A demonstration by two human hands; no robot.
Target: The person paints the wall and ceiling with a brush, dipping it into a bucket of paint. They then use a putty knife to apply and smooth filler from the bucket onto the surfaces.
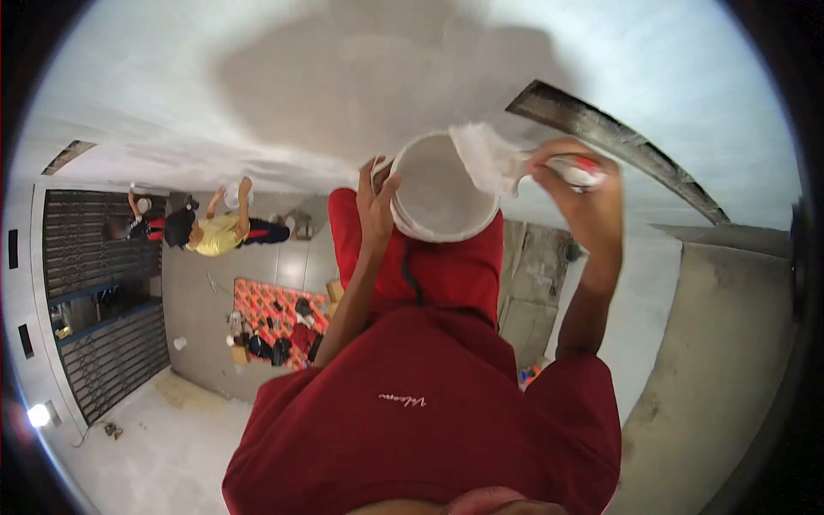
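Observation:
My left hand (375,202) grips the side of a white bucket (445,225) at its rim, with the fingers wrapped over the edge. The bucket is in front of my red trousers, its open mouth facing me and its inside coated pale. In my right hand (577,182) is a putty knife (491,160) with a red and white handle. Its wide blade is smeared with white paste and overlaps the bucket's right rim. A pale wall (360,112) rises just beyond the bucket, with my shadow on it.
A long dark recess (618,142) cuts the wall at right. To the left, a person in a yellow shirt (221,235) holds a white container by the wall, another person beyond. An orange patterned mat (257,300) with bags lies on the floor. Metal grilles (107,232) stand at far left.

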